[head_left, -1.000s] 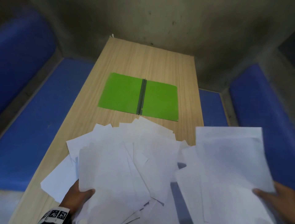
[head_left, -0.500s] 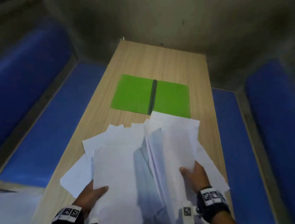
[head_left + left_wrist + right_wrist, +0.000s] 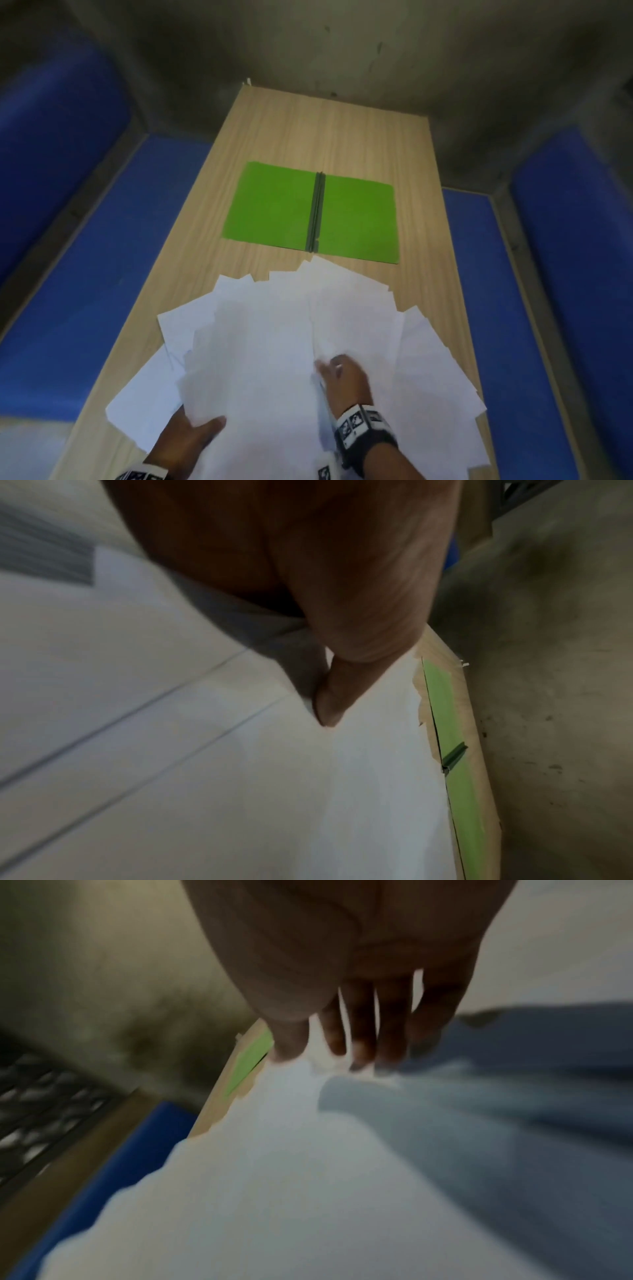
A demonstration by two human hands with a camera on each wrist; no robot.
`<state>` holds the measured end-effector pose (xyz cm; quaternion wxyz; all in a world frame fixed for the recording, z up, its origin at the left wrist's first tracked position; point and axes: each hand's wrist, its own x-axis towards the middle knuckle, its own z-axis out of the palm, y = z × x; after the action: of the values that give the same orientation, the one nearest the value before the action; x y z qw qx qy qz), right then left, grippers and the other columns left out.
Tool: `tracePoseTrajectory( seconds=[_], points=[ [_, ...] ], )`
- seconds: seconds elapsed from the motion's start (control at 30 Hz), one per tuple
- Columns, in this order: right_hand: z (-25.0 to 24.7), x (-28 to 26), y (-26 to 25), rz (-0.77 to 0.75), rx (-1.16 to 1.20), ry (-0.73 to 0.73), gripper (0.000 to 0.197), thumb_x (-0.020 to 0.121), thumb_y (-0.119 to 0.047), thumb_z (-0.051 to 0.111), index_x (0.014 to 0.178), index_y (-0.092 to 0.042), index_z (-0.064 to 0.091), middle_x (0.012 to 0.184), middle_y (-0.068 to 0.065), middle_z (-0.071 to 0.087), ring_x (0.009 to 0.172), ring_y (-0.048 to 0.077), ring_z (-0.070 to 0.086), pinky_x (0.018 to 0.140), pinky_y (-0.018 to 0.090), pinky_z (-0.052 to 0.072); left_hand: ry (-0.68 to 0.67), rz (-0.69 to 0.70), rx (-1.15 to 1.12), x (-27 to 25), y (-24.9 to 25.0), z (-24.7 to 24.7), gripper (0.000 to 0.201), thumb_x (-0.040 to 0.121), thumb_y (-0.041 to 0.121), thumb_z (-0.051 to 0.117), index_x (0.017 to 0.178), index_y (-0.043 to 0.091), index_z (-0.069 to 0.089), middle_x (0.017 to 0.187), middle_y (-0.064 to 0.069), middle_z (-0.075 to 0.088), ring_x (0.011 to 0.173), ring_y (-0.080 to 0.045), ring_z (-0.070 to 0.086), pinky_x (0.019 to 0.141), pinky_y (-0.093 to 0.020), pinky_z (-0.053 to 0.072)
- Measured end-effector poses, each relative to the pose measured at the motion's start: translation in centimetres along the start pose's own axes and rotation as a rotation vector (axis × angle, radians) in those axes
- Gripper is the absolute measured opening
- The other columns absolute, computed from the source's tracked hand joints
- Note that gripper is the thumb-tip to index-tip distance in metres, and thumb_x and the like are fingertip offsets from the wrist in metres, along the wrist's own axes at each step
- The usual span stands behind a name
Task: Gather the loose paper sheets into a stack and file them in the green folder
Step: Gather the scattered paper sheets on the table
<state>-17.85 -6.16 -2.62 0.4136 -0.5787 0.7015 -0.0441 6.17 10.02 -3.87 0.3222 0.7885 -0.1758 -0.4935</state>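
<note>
The green folder point(image 3: 311, 212) lies open and flat on the wooden table point(image 3: 329, 137), its dark spine clip down the middle. Nearer to me, loose white paper sheets point(image 3: 267, 342) fan out in an untidy pile that overhangs the table's right edge. My left hand point(image 3: 191, 435) pinches the pile's near left edge; its thumb point(image 3: 339, 691) lies on top and its fingers are hidden beneath. My right hand point(image 3: 342, 373) rests on the middle of the pile with straight fingers point(image 3: 359, 1037), tips at a raised sheet edge. A strip of the folder point(image 3: 445, 723) shows beyond the sheets.
Blue padded benches run along the left point(image 3: 85, 274) and right point(image 3: 496, 308) of the narrow table. A grey concrete wall point(image 3: 342, 51) closes the far end. Bare wood shows beyond the folder and along the table's left side.
My right hand carried a bundle of sheets from the right over onto the pile; they now lie flat and the hand rests on them. My left hand kept its hold.
</note>
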Motion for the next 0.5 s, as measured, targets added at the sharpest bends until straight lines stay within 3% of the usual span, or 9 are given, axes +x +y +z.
tracePoseTrajectory(
  seconds=[0.03,0.1,0.17,0.23,0.3,0.37,0.43,0.5],
  points=[
    [-1.1,0.8,0.6,0.084,0.0,0.155,0.044,0.079,-0.06,0.062,0.099,-0.02,0.062,0.103,0.006,0.062,0.096,0.026,0.06,0.083,0.039,0.052,0.01,-0.001,0.011,0.0,-0.1,-0.2,0.089,0.068,0.022,0.091,0.146,0.003,0.052,0.143,-0.021,0.06,0.134,-0.039,0.055,0.113,-0.048,0.038],
    [-3.3,2.1,1.9,0.343,-0.021,0.288,0.07,0.074,-0.063,0.063,0.123,-0.014,0.053,0.126,0.013,0.052,0.116,0.036,0.052,0.093,0.046,0.046,0.018,0.016,0.009,0.3,-0.5,-0.7,0.087,0.07,0.017,0.089,0.147,0.002,0.051,0.144,-0.021,0.059,0.135,-0.04,0.054,0.113,-0.048,0.038],
    [-5.1,3.2,2.9,0.511,0.046,0.258,0.085,0.071,-0.059,0.069,0.133,-0.008,0.043,0.135,0.019,0.047,0.121,0.04,0.048,0.098,0.047,0.043,0.035,0.002,-0.038,0.4,-0.9,-1.5,0.081,0.074,0.007,0.089,0.146,0.001,0.051,0.143,-0.023,0.059,0.133,-0.041,0.055,0.112,-0.049,0.038],
    [-5.7,4.1,3.3,0.496,0.257,0.187,0.085,0.07,-0.048,0.076,0.134,-0.003,0.043,0.132,0.019,0.052,0.117,0.037,0.054,0.093,0.04,0.046,0.049,-0.006,-0.075,0.7,-1.3,-2.0,0.081,0.075,0.001,0.089,0.147,-0.001,0.049,0.141,-0.024,0.059,0.133,-0.042,0.054,0.112,-0.05,0.038],
    [-5.7,4.5,3.6,0.424,0.44,0.146,0.067,0.067,-0.036,0.083,0.115,0.002,0.055,0.106,0.015,0.064,0.093,0.031,0.063,0.072,0.026,0.052,0.042,-0.012,-0.103,0.6,-1.2,-2.0,0.097,0.062,0.018,0.091,0.147,-0.001,0.048,0.138,-0.02,0.06,0.134,-0.043,0.053,0.113,-0.051,0.038],
    [-5.7,4.1,3.0,0.38,0.526,0.095,0.032,0.074,-0.014,0.081,0.094,0.0,0.061,0.084,0.008,0.064,0.073,0.025,0.061,0.052,0.018,0.053,0.06,-0.006,-0.104,1.0,-1.9,-1.7,0.113,0.047,0.035,0.089,0.148,0.003,0.049,0.141,-0.022,0.06,0.133,-0.042,0.055,0.114,-0.054,0.039],
    [-5.7,3.9,2.6,0.367,0.523,0.033,0.024,0.076,-0.007,0.079,0.094,0.003,0.065,0.086,0.012,0.069,0.078,0.027,0.065,0.066,0.023,0.056,0.029,-0.029,-0.128,1.4,-2.6,-1.7,0.11,0.042,0.045,0.089,0.141,0.013,0.054,0.139,-0.02,0.064,0.125,-0.04,0.06,0.113,-0.056,0.043],
    [-6.1,3.8,2.6,0.294,0.469,0.054,0.02,0.078,-0.006,0.075,0.095,0.0,0.066,0.096,0.018,0.07,0.085,0.029,0.065,0.078,0.03,0.049,0.014,-0.032,-0.158,1.3,-2.4,-2.0,0.096,0.048,0.039,0.089,0.136,0.017,0.056,0.133,-0.017,0.066,0.117,-0.034,0.061,0.112,-0.055,0.043]
  ],
)
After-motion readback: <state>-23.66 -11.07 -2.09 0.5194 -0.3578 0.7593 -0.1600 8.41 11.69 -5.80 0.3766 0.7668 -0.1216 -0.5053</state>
